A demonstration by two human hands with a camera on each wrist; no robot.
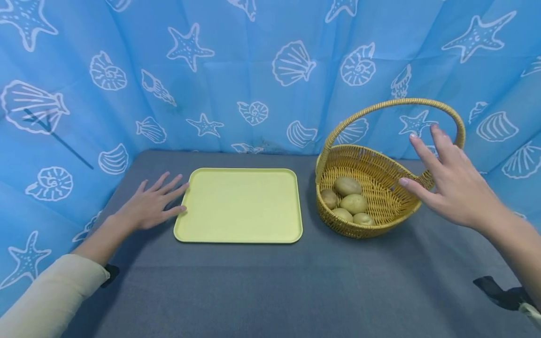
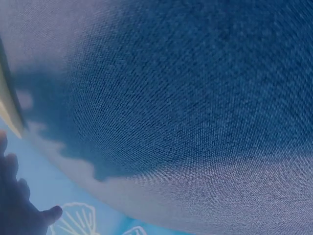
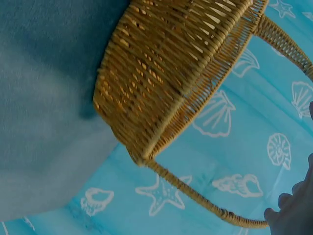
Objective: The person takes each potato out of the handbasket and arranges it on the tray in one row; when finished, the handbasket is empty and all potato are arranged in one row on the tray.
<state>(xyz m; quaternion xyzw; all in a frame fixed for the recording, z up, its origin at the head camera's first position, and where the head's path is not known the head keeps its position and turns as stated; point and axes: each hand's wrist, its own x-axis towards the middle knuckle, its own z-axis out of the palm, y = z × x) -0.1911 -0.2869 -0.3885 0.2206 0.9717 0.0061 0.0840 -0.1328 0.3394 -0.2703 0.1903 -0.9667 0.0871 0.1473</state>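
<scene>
1. Basket [image 1: 372, 206]: woven wicker, golden, ribbed and rough, faint sheen on the strands; handle [image 1: 405, 104] wrapped in the same cane.
2. Tray [image 1: 241, 205]: smooth plastic by the look, pale yellow, matt with a soft sheen, rounded rim.
3. Tablecloth [image 1: 270, 291]: grey-blue woven cloth, matt, fine grain plain in the left wrist view.
4. Backdrop [image 1: 236, 70]: thin light-blue fabric, creased and slightly sheer, printed with white shells and starfish.
5. Potatoes [image 1: 353, 203]: dull tan skins, matt, mostly smooth with faint specks.
6. Sleeve [image 1: 50, 295]: soft cream cloth, matt.
7. Strap [image 1: 503, 293]: black fabric, matt.
</scene>
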